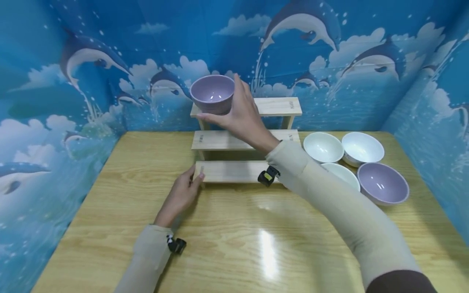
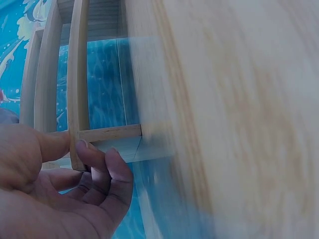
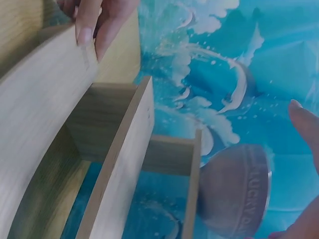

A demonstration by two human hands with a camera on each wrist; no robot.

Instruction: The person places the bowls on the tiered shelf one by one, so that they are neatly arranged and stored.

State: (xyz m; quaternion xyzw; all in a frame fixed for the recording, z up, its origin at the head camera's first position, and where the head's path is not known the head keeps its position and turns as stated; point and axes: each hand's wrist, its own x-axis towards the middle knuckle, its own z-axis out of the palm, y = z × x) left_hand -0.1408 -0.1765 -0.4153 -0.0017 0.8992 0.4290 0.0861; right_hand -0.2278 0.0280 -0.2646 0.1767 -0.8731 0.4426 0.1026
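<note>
A three-tier wooden shelf stand (image 1: pixel 234 171) stands at the back of the table. On the left end of its top step sits a purple bowl (image 1: pixel 211 93), with raised lettering on its side in the right wrist view. My right hand (image 1: pixel 243 110) is spread around the bowl's right side, thumb in front. In the right wrist view, a gap shows between a raised finger (image 3: pixel 305 124) and the bowl; thumb contact is unclear. My left hand (image 1: pixel 180 195) pinches the left end of the lowest step, its thumb and fingers around the board in the left wrist view.
To the stand's right are a pale green bowl (image 1: pixel 323 147), a white bowl (image 1: pixel 362 148), another pale bowl (image 1: pixel 342 176) partly behind my right sleeve, and a larger purple bowl (image 1: pixel 382 183). Blue dolphin-print cloth (image 1: pixel 227 44) encloses the table (image 1: pixel 220 236) at back and sides.
</note>
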